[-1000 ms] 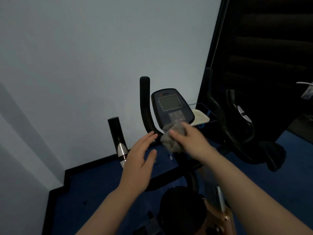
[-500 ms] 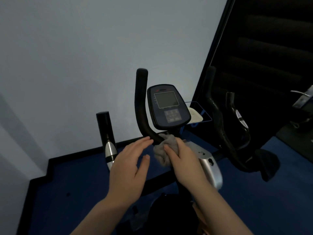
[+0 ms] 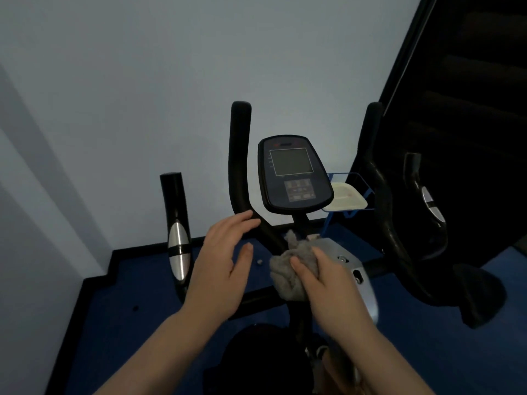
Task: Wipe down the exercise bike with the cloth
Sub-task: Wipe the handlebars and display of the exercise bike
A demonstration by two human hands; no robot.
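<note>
The exercise bike stands right in front of me, with its dark console (image 3: 293, 173) on a black stem and a black left handlebar (image 3: 241, 158) rising beside it. A crumpled grey cloth (image 3: 292, 266) lies against the stem below the console, next to the silver frame cover (image 3: 360, 277). My right hand (image 3: 328, 283) presses the cloth onto the bike, fingers laid over it. My left hand (image 3: 225, 260) hovers with straight fingers, its tips close to the bend of the left handlebar; it holds nothing.
A second black grip with a silver sensor (image 3: 176, 232) stands to the left. The right handlebar (image 3: 382, 189) and a sensor grip (image 3: 427, 201) are on the right. A blue wire rack with a pale tray (image 3: 346, 199) sits behind the console. Pale wall ahead, blue floor (image 3: 119, 315) below.
My right hand has slid the cloth down from the console's lower edge onto the stem and frame cover. My left hand stays near the left handlebar bend.
</note>
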